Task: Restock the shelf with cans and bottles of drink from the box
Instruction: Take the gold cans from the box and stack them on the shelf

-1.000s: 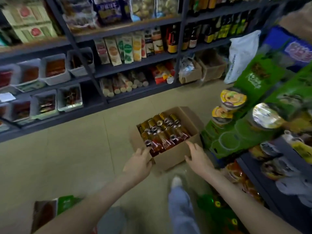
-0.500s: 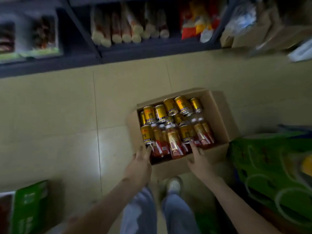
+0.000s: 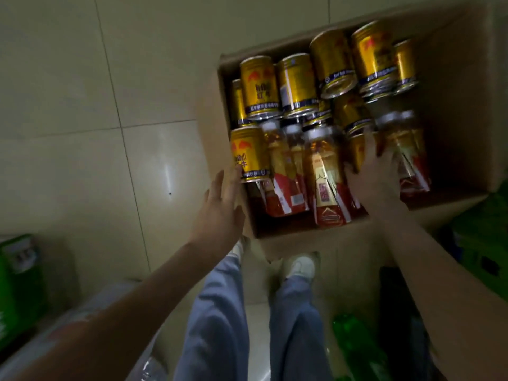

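An open cardboard box (image 3: 316,244) stands on the tiled floor just ahead of my feet. Several gold drink cans (image 3: 259,86) lie in its far half, and amber bottles with red labels (image 3: 327,182) lie in the near half. My left hand (image 3: 220,210) is outside the box's left wall, its fingers straight and close to the near-left corner, holding nothing. My right hand (image 3: 373,177) reaches inside the box. Its fingers are spread over a can and the right-hand bottle (image 3: 406,149), touching them; no closed grip shows.
Green crates (image 3: 483,243) stand right of the box. A green bottle (image 3: 354,342) lies at the bottom right and a green pack (image 3: 16,276) at the far left. My legs and white shoes (image 3: 299,266) are directly below the box. Bare tiles stretch to the left.
The view has dropped and closed in on the box, so the shelves are out of sight. My right hand moved from the box's front edge in onto the drinks. My left hand stays by the left corner.
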Demonstrator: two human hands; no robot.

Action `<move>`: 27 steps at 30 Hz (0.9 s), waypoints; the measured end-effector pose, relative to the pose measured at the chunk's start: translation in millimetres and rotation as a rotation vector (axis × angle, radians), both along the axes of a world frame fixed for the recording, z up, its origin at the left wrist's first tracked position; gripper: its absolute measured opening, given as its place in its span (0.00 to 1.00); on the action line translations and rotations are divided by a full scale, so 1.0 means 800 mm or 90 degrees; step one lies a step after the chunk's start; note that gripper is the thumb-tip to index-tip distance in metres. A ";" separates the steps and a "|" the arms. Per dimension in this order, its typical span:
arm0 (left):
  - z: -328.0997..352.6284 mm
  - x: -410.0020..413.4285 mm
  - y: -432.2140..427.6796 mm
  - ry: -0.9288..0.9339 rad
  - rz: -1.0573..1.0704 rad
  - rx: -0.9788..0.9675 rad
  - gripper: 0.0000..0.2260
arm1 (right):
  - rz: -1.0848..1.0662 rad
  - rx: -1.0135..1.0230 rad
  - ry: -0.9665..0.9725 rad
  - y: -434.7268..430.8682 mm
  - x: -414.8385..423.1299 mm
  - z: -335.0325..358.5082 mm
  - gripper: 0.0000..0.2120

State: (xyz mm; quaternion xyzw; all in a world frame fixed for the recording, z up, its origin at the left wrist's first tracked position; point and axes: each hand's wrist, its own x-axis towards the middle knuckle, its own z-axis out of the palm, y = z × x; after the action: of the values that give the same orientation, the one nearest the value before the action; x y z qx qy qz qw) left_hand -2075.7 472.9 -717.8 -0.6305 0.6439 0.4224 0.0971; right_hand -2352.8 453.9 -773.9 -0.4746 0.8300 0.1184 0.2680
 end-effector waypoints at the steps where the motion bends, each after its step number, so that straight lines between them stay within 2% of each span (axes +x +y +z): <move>1: -0.002 -0.002 0.003 0.008 0.012 -0.016 0.33 | 0.008 -0.001 -0.007 0.004 -0.002 0.002 0.37; 6: 0.015 -0.020 -0.005 0.073 0.053 -0.082 0.27 | 0.025 -0.091 -0.026 0.033 0.019 0.045 0.42; 8: 0.026 -0.032 -0.015 0.143 0.111 -0.044 0.22 | -0.020 -0.133 -0.079 0.042 0.045 0.072 0.43; 11: 0.053 -0.056 -0.038 0.317 0.363 0.220 0.16 | -0.129 -0.182 -0.210 0.046 0.099 0.108 0.44; 13: 0.066 -0.064 -0.050 0.401 0.481 0.341 0.19 | -0.163 -0.229 -0.287 0.044 0.142 0.126 0.43; 16: 0.073 -0.048 -0.060 0.444 0.522 0.318 0.26 | -0.136 -0.252 -0.394 0.035 0.198 0.142 0.43; 18: 0.072 -0.019 -0.069 0.421 0.576 0.298 0.24 | -0.124 -0.209 -0.549 0.027 0.216 0.146 0.40; 20: 0.070 0.014 -0.075 0.386 0.634 0.288 0.19 | -0.164 -0.128 -0.704 0.015 0.219 0.144 0.34; 21: 0.066 0.030 -0.075 0.363 0.652 0.275 0.17 | -0.190 -0.121 -0.701 0.009 0.216 0.137 0.31; 23: 0.056 0.057 -0.073 0.315 0.673 0.257 0.16 | -0.220 -0.135 -0.535 -0.006 0.208 0.112 0.29; 25: 0.047 0.071 -0.070 0.289 0.689 0.253 0.18 | -0.205 -0.095 -0.400 -0.023 0.200 0.085 0.34; 27: 0.036 0.077 -0.064 0.281 0.723 0.259 0.21 | -0.132 -0.040 -0.346 -0.036 0.202 0.060 0.40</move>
State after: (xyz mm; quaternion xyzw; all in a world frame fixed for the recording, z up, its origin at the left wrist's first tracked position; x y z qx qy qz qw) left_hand -2013.7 421.6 -689.3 -0.7405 0.1216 0.6417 -0.1585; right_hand -2191.1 425.1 -726.1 -0.4099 0.7748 -0.0668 0.4766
